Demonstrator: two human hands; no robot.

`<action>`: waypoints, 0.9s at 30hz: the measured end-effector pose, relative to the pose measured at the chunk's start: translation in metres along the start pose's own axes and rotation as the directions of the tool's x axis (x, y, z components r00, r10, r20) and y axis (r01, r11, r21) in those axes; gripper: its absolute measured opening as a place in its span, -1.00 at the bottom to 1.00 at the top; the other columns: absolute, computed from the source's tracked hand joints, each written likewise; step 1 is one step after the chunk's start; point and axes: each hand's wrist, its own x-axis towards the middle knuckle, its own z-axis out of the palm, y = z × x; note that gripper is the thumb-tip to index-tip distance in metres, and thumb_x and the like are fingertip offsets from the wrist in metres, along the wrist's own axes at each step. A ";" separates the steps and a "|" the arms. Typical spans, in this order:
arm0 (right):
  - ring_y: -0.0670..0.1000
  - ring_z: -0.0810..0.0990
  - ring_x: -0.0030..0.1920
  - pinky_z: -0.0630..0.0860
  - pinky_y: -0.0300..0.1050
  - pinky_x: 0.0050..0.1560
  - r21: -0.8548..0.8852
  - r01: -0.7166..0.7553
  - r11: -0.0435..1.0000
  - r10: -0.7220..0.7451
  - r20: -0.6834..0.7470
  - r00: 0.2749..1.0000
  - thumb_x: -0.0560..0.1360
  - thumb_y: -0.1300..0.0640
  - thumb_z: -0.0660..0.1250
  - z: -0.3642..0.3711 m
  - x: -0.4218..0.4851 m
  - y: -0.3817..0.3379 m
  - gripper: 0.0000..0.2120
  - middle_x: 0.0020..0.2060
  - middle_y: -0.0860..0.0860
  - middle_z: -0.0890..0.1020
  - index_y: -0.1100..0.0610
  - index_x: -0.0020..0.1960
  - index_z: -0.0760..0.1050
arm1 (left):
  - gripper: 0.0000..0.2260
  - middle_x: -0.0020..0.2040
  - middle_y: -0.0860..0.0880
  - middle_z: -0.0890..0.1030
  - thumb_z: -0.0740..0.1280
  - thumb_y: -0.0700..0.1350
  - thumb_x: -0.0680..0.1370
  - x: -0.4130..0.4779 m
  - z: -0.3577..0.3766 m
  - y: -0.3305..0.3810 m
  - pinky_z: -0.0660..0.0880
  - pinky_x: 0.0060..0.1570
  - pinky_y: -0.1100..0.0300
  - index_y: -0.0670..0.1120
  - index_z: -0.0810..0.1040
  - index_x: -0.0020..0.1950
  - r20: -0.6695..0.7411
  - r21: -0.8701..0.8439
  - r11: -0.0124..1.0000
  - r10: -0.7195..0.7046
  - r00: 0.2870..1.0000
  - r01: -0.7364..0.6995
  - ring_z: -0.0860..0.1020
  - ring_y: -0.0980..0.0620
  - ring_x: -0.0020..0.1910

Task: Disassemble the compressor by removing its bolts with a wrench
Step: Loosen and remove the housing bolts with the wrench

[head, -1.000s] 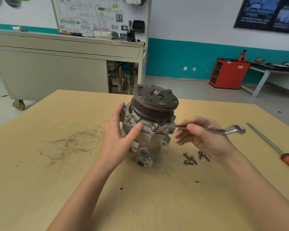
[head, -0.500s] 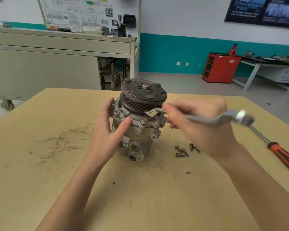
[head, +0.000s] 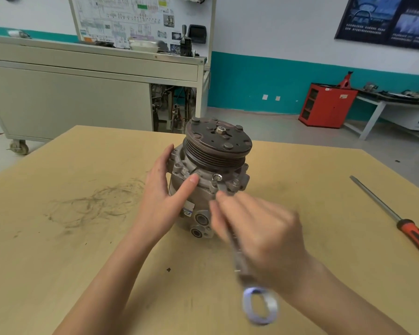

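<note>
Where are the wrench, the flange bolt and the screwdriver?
wrench [head: 238,257], head view, blurred shank.
flange bolt [head: 217,177], head view, bolt head.
screwdriver [head: 415,236], head view, orange handle.

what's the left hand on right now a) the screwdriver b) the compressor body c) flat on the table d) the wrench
B: the left hand holds the side of the compressor, thumb across its front; the wrench is in the right hand.
</note>
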 end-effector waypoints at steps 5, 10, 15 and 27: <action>0.07 0.66 -0.30 0.59 -0.12 -0.25 0.818 -0.567 0.091 0.265 0.529 0.806 0.45 0.21 0.30 0.007 -0.014 0.076 -0.82 -0.29 0.05 0.68 0.07 -0.05 0.67 | -0.19 0.47 0.15 0.32 0.25 0.35 0.33 0.000 0.000 0.002 0.27 0.44 -0.07 0.13 0.18 0.54 0.008 0.003 1.000 -0.018 1.000 0.018 0.28 0.14 0.45; 0.02 0.65 -0.36 0.57 -0.18 -0.32 0.597 -0.708 -0.377 0.075 0.782 0.619 0.32 0.04 0.53 0.048 -0.001 0.115 -0.84 -0.34 0.07 0.68 0.09 -0.15 0.68 | -0.20 0.45 0.15 0.32 0.24 0.35 0.32 -0.001 0.000 0.005 0.33 0.41 -0.07 0.15 0.18 0.53 0.016 0.007 1.000 -0.031 0.999 0.030 0.33 0.08 0.43; -0.01 0.62 -0.40 0.54 -0.23 -0.36 0.639 -0.627 -0.446 0.211 0.755 0.620 0.37 -0.09 0.45 0.052 0.004 0.109 -0.74 -0.42 0.06 0.64 0.12 -0.27 0.67 | -0.26 0.48 0.11 0.31 0.25 0.26 0.40 -0.002 0.001 0.008 0.27 0.44 -0.06 0.10 0.14 0.55 0.014 0.040 0.999 -0.007 1.000 0.006 0.28 0.12 0.45; -0.15 0.19 -0.56 0.16 -0.29 -0.53 0.205 -0.343 0.917 0.251 0.372 0.894 0.46 -0.13 0.35 -0.002 0.028 0.033 -0.71 -0.52 -0.21 0.25 0.10 -0.19 0.48 | -0.28 0.49 0.11 0.30 0.28 0.20 0.43 -0.003 0.001 0.007 0.25 0.45 -0.06 0.10 0.14 0.55 0.008 0.035 0.999 -0.009 1.000 0.009 0.25 0.14 0.47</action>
